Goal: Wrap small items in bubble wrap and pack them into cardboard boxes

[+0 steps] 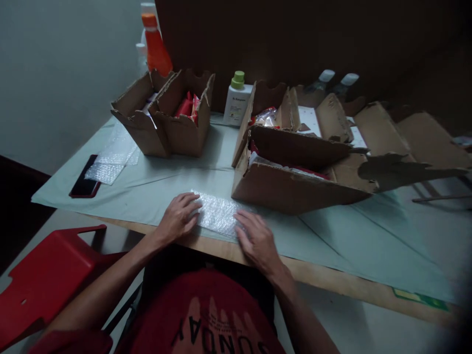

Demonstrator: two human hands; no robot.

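Note:
A sheet of bubble wrap [218,212] lies flat at the front edge of the cloth-covered table. My left hand [179,216] rests on its left end, fingers stretched out and slightly apart. On the right end lies my right hand [255,237], its fingers also extended over the plastic. Neither hand grips the sheet; both touch it from above. Just beyond the right hand stands a cardboard box [295,189] with red and clear packets inside.
Two cardboard bins [184,132] stand at the back left, beside more bubble wrap [106,164] on a phone [84,179]. A white bottle with a green cap [237,101] and an orange bottle [158,49] are behind. A red stool [55,280] stands left.

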